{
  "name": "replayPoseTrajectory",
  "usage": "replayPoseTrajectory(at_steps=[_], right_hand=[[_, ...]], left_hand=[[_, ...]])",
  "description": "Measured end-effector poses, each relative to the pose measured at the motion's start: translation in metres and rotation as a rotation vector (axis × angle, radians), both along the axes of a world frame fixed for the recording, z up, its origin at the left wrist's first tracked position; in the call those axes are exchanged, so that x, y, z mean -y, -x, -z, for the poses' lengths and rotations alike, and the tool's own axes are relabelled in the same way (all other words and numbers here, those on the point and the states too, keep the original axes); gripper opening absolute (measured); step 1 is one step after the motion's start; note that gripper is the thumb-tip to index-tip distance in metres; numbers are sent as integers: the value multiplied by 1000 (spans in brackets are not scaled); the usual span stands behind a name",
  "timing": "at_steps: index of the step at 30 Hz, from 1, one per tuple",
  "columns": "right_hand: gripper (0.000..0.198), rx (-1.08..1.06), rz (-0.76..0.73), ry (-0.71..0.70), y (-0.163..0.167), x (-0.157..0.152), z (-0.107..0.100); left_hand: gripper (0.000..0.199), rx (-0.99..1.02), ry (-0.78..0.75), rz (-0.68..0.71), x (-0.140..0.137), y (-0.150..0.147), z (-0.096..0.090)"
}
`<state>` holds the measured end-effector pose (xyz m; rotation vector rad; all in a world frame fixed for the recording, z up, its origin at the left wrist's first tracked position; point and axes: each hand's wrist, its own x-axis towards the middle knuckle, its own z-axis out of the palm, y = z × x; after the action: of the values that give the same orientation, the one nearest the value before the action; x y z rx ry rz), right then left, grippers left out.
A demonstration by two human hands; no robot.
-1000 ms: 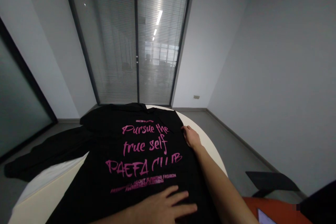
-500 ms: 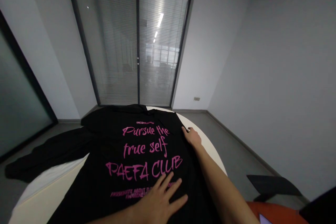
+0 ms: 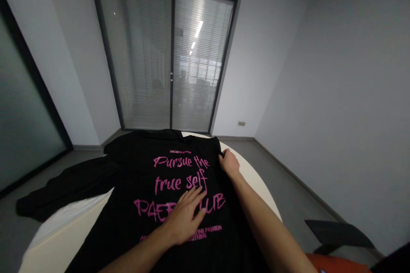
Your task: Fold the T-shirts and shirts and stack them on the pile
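Note:
A black long-sleeved sweatshirt (image 3: 128, 179) with pink lettering lies spread over a round white table (image 3: 256, 183). One sleeve stretches out to the left, past the table's edge. My left hand (image 3: 185, 217) rests flat on the printed front, fingers extended, covering part of the large lower line of letters. Up at the garment's right side, near the shoulder, my right hand (image 3: 229, 163) has its fingers curled on the edge of the fabric. My right forearm hides part of the sweatshirt's right side, and the other sleeve cannot be made out.
White cloth or covering (image 3: 68, 217) shows at the table's left edge, under the sleeve. A dark chair part (image 3: 339, 233) and an orange-red surface (image 3: 339, 263) are at the lower right. Beyond the table stands a glazed partition with blinds (image 3: 144, 72).
My left hand has slid forward and slightly left over the print, its fingers closer together. My right hand has shifted a little inward and now curls on the fabric edge, which is slightly raised.

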<state>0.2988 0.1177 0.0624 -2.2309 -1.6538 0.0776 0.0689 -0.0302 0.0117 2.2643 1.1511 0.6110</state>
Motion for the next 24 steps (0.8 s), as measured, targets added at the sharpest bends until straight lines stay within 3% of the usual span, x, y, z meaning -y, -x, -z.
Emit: replayPoseTrajectory(at_steps=[5, 9, 13, 17, 21, 24], right_hand=[[22, 28, -199, -101, 52, 14, -18], [26, -26, -397, -52, 89, 23, -9], [46, 3, -558, 105, 104, 35, 6], [58, 144, -396, 251, 99, 53, -2], [60, 217, -427, 583, 81, 63, -25], [58, 130, -516, 846, 59, 65, -37]], left_hand=[[55, 286, 93, -168, -7, 2, 0], [55, 404, 161, -272, -11, 5, 2], [53, 443, 202, -308, -14, 6, 5], [54, 459, 209, -288, -15, 7, 6], [52, 471, 209, -290, -16, 7, 10], [52, 485, 215, -284, -18, 8, 13]])
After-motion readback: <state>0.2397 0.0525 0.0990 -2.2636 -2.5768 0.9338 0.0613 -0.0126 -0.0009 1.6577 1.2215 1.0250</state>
